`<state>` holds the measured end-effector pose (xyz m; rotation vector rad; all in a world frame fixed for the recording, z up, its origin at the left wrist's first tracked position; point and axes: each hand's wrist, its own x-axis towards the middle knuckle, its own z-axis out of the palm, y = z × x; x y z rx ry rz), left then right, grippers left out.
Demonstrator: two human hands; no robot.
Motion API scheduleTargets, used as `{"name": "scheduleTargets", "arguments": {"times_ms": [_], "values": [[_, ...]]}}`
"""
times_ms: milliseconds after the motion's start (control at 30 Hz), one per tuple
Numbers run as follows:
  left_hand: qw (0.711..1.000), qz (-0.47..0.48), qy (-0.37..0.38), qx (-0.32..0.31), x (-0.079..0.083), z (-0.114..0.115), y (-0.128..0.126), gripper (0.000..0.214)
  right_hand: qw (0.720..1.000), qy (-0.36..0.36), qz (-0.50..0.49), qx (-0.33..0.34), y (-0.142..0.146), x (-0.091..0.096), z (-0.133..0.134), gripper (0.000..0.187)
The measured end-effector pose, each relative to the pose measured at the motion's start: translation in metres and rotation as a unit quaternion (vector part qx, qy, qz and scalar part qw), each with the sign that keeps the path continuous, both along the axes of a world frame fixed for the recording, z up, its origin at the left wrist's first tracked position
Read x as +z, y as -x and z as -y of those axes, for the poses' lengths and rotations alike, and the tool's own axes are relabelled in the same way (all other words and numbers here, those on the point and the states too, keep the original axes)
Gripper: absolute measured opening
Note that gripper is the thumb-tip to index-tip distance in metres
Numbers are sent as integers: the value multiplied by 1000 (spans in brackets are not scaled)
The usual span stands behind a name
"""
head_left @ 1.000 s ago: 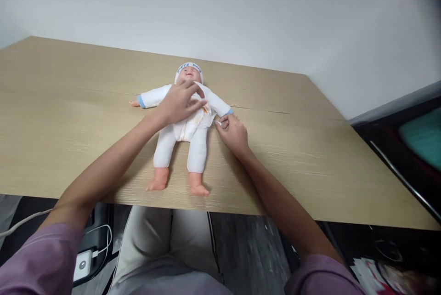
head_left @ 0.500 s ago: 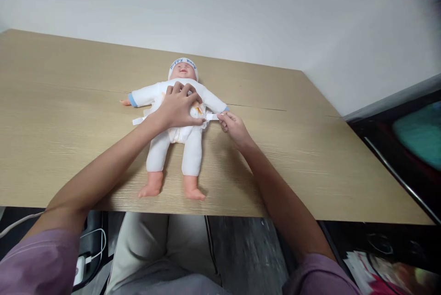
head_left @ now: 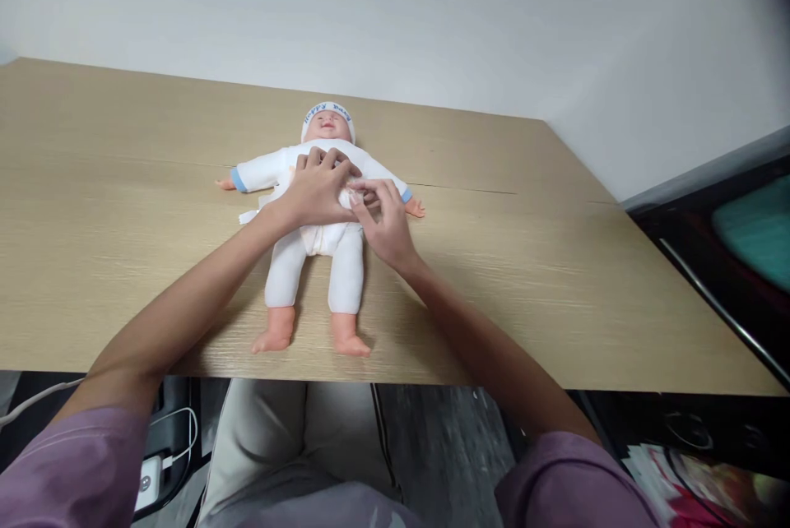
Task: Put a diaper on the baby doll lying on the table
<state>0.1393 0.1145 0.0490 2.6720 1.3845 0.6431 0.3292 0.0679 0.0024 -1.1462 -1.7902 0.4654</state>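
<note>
A baby doll (head_left: 285,271) in a white suit and cap lies face up on the wooden table (head_left: 555,281), feet toward me. It wears a white diaper (head_left: 321,240). My left hand (head_left: 316,192) is cupped over the doll's belly with its fingers curled down, holding the diaper front in place. My right hand (head_left: 386,220) meets it from the right, fingertips pinched on the diaper's right tab at the belly. The diaper's left tab (head_left: 250,215) sticks out loose under the doll's arm.
The table's front edge runs just below the doll's feet, with my lap under it. A white charger (head_left: 150,476) and cable (head_left: 37,396) lie on the floor at the left. Dark furniture (head_left: 709,248) stands to the right of the table.
My right hand has pulled the right tab out sideways and then brought it in onto the doll's belly beside my left hand. My left hand has stayed on the belly.
</note>
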Motion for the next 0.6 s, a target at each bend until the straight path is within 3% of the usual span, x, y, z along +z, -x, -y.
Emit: {"name": "scheduleTargets", "arguments": {"times_ms": [67,200,333,500,600], "values": [[1000,3,7,-7,1,0,2,76,996,-52,76,17,-6,-4,15,49],[997,38,24,-67,6,3,18,89,982,-79,159,60,-16,-6,22,61],[981,138,36,-133,3,15,59,71,976,-109,180,61,-22,-5,16,63],[984,141,-34,-102,-25,33,122,49,970,-137,199,29,-20,-1,15,57],[990,116,-59,-59,-35,37,145,44,971,-157,180,-15,-9,10,12,49]]}}
